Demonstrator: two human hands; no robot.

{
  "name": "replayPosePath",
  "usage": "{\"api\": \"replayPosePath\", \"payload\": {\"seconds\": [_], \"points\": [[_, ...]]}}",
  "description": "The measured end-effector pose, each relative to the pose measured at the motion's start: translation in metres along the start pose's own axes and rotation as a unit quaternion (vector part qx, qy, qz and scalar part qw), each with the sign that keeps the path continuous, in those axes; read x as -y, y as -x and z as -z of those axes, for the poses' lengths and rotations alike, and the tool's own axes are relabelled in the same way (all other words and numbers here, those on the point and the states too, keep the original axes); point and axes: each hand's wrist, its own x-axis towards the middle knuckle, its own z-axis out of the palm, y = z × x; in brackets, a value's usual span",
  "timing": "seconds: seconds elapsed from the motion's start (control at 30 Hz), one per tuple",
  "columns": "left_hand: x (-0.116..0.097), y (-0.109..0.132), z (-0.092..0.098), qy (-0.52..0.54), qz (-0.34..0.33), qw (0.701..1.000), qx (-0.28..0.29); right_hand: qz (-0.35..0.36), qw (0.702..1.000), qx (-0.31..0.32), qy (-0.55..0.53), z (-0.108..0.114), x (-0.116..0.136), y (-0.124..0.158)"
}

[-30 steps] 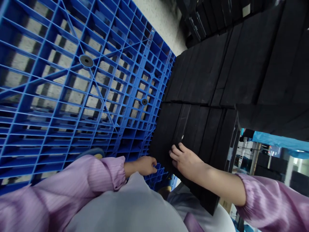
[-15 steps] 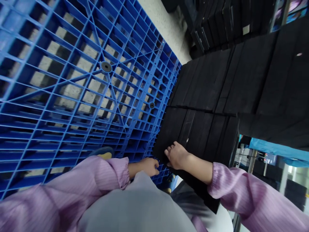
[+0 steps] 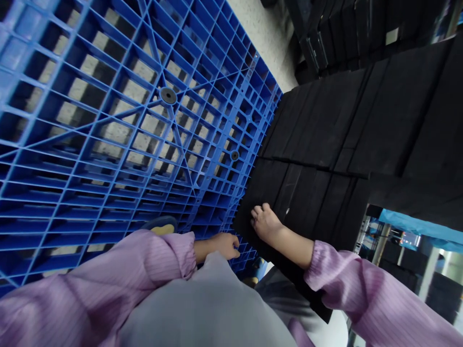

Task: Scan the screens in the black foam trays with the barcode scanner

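Note:
My right hand (image 3: 266, 225) rests on the near part of a block of black, flat-sided pieces (image 3: 307, 193) packed side by side. Its fingers are bent and close together against the black surface; what lies under them, if anything, is hidden. My left hand (image 3: 224, 245) hangs just left of the block's near corner, in front of my grey clothing, with curled fingers and nothing visible in them. Beneath and beyond it spreads a blue plastic grid pallet (image 3: 206, 188). Both sleeves are lilac.
Speckled floor (image 3: 265, 33) runs past the pallet's far edge. Behind the block stands a row of dark upright pieces (image 3: 336, 36). At right, a light blue sheet (image 3: 415, 226) hangs by metal racks. A blue and yellow shoe (image 3: 164, 226) is by my left sleeve.
The view has shifted a little, so the pallet and black block appear further right. My right hand has moved slightly forward on the block, its fingers closer together. My left hand has barely moved.

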Motion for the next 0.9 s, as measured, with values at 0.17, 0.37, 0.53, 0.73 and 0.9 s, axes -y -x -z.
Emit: {"api": "replayPosePath", "payload": {"seconds": [0.17, 0.37, 0.53, 0.73, 0.9], "points": [[-0.002, -0.002, 0.000, -0.004, 0.001, 1.000, -0.001, 0.048, 0.999, -0.015, 0.012, 0.004, -0.011, -0.012], [0.003, 0.002, 0.003, 0.002, 0.015, 1.000, -0.016, 0.030, 1.000, -0.001, 0.000, 0.012, -0.006, -0.022], [0.007, 0.000, 0.001, 0.012, 0.009, 1.000, -0.024, 0.009, 1.000, -0.008, -0.012, 0.014, -0.003, -0.027], [0.012, -0.008, -0.004, 0.020, 0.006, 0.999, -0.036, 0.001, 1.000, -0.008, -0.021, 0.016, -0.002, -0.029], [0.020, -0.013, -0.006, 0.082, 0.006, 0.994, -0.066, 0.009, 0.999, -0.012, -0.029, 0.017, -0.001, -0.030]]}}
